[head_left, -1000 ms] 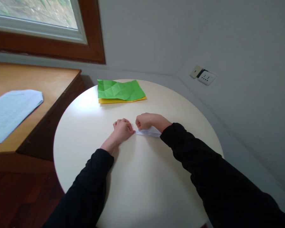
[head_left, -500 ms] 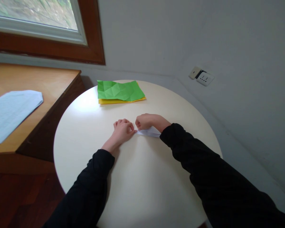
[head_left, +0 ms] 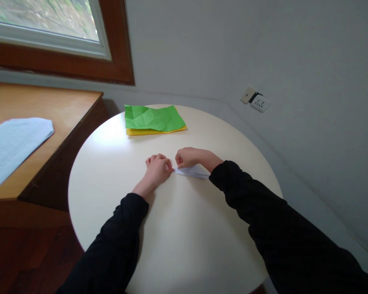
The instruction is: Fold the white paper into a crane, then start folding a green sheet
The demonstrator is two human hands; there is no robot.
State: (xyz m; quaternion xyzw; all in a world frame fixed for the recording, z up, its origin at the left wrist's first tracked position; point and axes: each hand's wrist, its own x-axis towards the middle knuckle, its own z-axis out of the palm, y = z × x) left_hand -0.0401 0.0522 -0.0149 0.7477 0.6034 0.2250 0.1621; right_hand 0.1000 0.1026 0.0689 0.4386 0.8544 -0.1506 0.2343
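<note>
A narrow piece of folded white paper (head_left: 191, 171) lies on the round white table (head_left: 178, 237), its right part running under my right wrist. My left hand (head_left: 157, 168) rests on the tabletop with its fingers curled, thumb and fingertip pinching the paper's left tip. Just to the right, my right hand (head_left: 188, 157) is closed, its fingertips pressed on the paper close to that same tip. The right hand partly covers the paper's upper edge.
Creased green paper (head_left: 153, 119) lies over yellow paper (head_left: 138, 132) at the table's far side. On the left, a wooden desk (head_left: 64, 106) holds a white printed sheet (head_left: 18, 143). A wall socket (head_left: 260, 103) is at the right, and a window is at upper left.
My right hand has shifted very slightly to the right along the paper. The left hand keeps its pinch at the tip. The whole view has moved a little.
</note>
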